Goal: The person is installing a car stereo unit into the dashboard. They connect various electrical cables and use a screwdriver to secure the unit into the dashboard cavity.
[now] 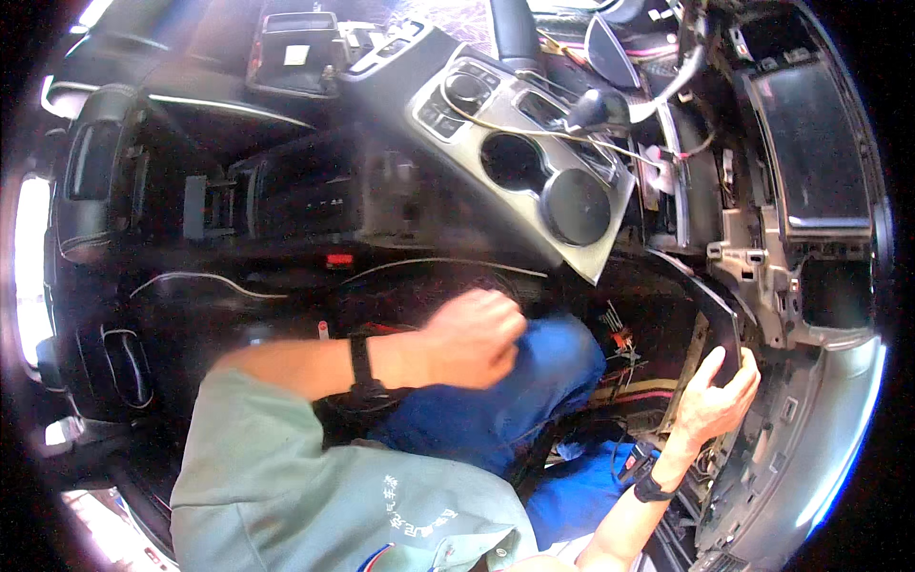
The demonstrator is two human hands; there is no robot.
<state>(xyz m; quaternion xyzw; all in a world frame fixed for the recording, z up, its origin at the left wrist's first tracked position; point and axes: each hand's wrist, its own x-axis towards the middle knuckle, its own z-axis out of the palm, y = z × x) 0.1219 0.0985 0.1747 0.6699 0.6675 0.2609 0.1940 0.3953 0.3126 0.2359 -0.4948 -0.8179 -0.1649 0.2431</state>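
Observation:
My left hand (475, 338) is closed in a loose fist above my blue-trousered knee, slightly blurred; whatever may lie inside the fingers is hidden. A dark band circles that wrist. At the right, my right hand (715, 400) grips the lower end of a long dark trim panel (717, 322) with a pale edge, thumb on one side and fingers on the other. The panel slants up and left beside the opened dashboard (758, 276). Loose wires with a red connector (622, 341) sit in the footwell between my hands.
A center console (534, 162) with cup holders and a gear shifter (599, 112) stands ahead, a cable lying across it. Black seats fill the left, with a red buckle (338, 259). A dark screen (815, 143) is at the far right. Bare brackets and wiring show beneath the dashboard.

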